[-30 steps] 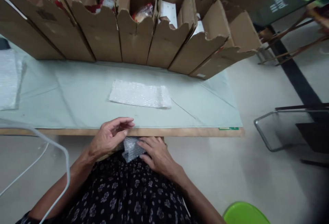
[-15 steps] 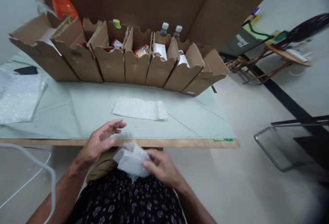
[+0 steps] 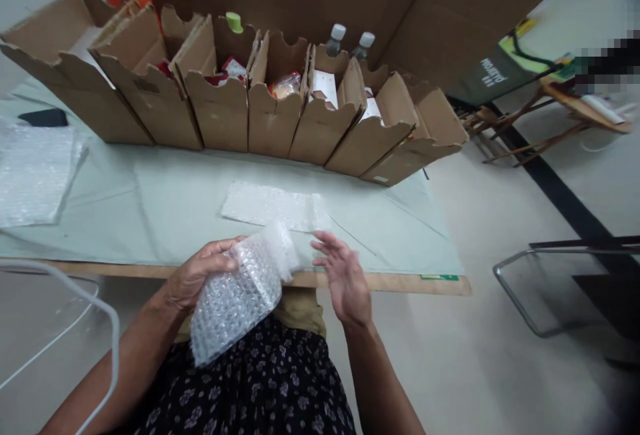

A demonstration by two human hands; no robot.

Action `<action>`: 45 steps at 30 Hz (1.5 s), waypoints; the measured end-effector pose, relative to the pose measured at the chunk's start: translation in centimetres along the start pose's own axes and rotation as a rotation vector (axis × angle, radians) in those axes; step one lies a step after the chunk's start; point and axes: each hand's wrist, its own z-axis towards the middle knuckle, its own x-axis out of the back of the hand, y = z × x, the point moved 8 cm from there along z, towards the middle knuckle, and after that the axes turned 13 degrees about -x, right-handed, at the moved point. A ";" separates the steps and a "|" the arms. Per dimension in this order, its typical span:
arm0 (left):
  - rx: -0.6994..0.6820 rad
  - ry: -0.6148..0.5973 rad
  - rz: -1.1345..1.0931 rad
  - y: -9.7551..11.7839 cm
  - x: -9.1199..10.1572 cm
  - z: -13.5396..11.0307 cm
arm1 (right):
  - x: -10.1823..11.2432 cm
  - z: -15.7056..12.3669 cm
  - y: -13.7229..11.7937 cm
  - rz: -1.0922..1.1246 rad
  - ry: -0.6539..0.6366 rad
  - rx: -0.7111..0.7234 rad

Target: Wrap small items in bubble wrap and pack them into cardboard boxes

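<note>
Black floral garment [image 3: 250, 388]: nearest, below the hands.
Left hand [image 3: 206, 274]: pinches the clear, shiny bubble wrap [image 3: 239, 298] by its upper left side, thumb on top.
Right hand [image 3: 347, 282]: fingers spread, just beside the wrap's white upper end, seemingly not touching it.
Held wrap: tilted over the garment and the near edge of the pale green cloth-covered bench [image 3: 155, 215]; blur hides whether anything is inside.
Good handling: a firm but light pinch should steady it without crushing the bubbles; the loose end would best be supported from the other side and kept smooth.
Bench top: a flat white bubble-wrap strip [image 3: 265, 204] lies just beyond the hands, a larger bubble-wrap sheet [image 3: 33, 178] at far left.
Brown cardboard boxes [image 3: 273, 122]: a row, open-topped, along the far side.
Behind: two clear, white-capped bottles [image 3: 336, 40].
</note>
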 end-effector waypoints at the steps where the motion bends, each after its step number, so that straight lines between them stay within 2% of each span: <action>1: 0.008 -0.005 -0.026 0.0 -0.1 0.2 | 0.2 -0.5 -0.8 -0.047 0.000 0.069; 3: 0.025 -0.023 -0.057 -0.1 -0.4 0.6 | -0.8 -1.2 -1.8 -0.190 -0.059 0.149; 5: 0.037 -0.048 -0.073 -0.3 -0.9 0.9 | -2.3 -1.0 -1.5 -0.344 -0.112 0.111; 7: 0.042 -0.096 -0.083 -0.3 -1.7 1.0 | -2.7 0.1 -0.7 -0.437 -0.063 0.025; 9: 0.054 -0.159 -0.088 -0.1 -2.6 0.8 | -2.0 1.3 -0.2 -0.448 0.018 -0.025; 11: 0.053 -0.212 -0.088 0.2 -3.2 0.6 | -1.0 2.3 -0.1 -0.388 0.014 -0.039; 12: 0.048 -0.244 -0.078 0.4 -3.5 0.4 | -0.7 2.6 -0.1 -0.338 -0.029 -0.047; 15: 0.025 -0.394 0.018 1.0 -4.7 -0.3 | -0.8 3.0 0.2 -0.152 -0.250 -0.116; 18: 0.017 -0.497 0.109 1.2 -5.8 -1.1 | -2.3 2.6 1.0 0.098 -0.460 -0.235; 21: 0.004 -0.595 0.076 2.0 -6.9 -1.4 | -4.7 1.8 2.3 0.334 -0.645 -0.378; 23: -0.044 -0.702 0.050 3.4 -7.3 -1.3 | -5.3 1.6 2.8 0.424 -0.694 -0.431; 25: -0.095 -0.732 0.125 5.2 -6.4 -0.4 | -4.0 2.5 2.3 0.469 -0.564 -0.397; 26: -0.099 -0.682 0.230 6.0 -5.2 0.6 | -2.7 3.3 1.6 0.467 -0.442 -0.353; 27: -0.099 -0.601 0.366 6.9 -3.7 1.8 | -1.0 4.1 0.7 0.445 -0.310 -0.301; 29: -0.123 -0.321 0.692 9.5 0.3 4.5 | 1.7 5.8 -1.7 0.332 -0.104 -0.202; 31: -0.201 -0.102 0.918 12.4 3.0 6.9 | 3.3 7.7 -4.2 0.173 0.001 -0.111; 33: -0.276 0.019 1.063 14.5 4.1 9.1 | 3.9 9.8 -6.0 0.025 0.067 -0.016; 37: -0.346 0.100 1.454 15.7 4.2 13.1 | 4.6 14.2 -6.5 -0.277 0.196 0.129; 40: -0.457 0.225 1.847 15.8 3.7 13.7 | 5.5 15.8 -5.7 -0.624 0.350 0.177; 42: -0.582 0.283 1.969 15.2 3.0 12.8 | 5.7 15.1 -5.8 -0.858 0.474 0.239; 43: -0.655 0.265 1.984 14.5 2.5 12.2 | 5.3 14.2 -6.0 -0.954 0.515 0.292; 45: -0.785 0.124 1.965 12.2 1.0 11.0 | 3.5 12.1 -6.6 -1.108 0.539 0.427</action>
